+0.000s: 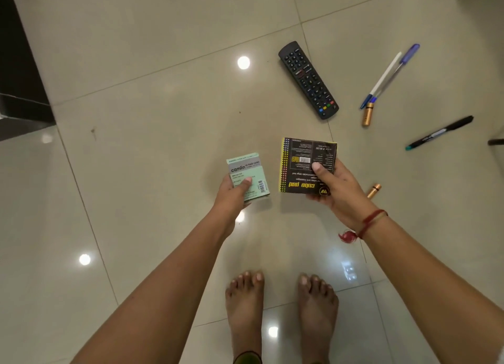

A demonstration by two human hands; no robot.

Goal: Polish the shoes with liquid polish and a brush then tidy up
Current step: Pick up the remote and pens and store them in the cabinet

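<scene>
1 wide-angle view from the person's head, facing steeply down at the tiled floor. Both forearms reach in from the bottom edge, left hand and right hand close at mid-frame, bare feet directly beneath

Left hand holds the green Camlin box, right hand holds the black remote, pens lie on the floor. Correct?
One thing is off. The right hand holds the black-and-yellow cube pad, not the remote, which lies on the floor beyond it. As you said, the left hand holds the green Camlin box, and the pens lie on the floor. The head view shows this.
</scene>
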